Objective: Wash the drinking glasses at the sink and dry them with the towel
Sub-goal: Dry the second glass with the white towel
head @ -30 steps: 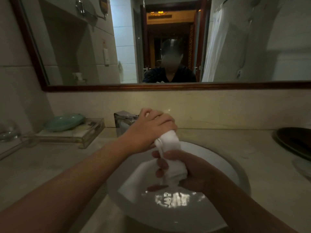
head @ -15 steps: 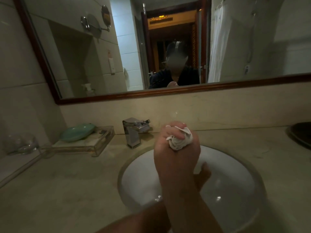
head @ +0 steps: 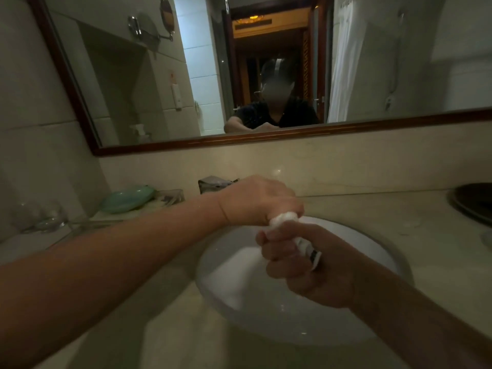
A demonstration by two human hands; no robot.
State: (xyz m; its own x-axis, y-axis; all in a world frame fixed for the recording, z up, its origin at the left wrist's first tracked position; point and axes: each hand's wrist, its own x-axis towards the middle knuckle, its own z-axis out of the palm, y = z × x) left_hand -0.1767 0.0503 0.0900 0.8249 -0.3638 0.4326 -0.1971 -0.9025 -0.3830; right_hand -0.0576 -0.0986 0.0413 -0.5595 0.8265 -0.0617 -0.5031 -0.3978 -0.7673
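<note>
Head view shows both fists on the towel point(head: 283, 217) again, where half a second ago one fist alone held it balled: the left hand point(head: 262, 201) clenches its upper end, the right hand point(head: 306, 265) its lower, above the sink point(head: 266, 315). Likely wringing before drying; the glasses point(head: 49, 217) wait left of the left forearm. The towel's long axis slants from left fist down to right.

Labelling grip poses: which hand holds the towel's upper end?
The left hand, reaching in from the left, grips the top of the towel; the right hand grips it lower, nearer the camera.
</note>
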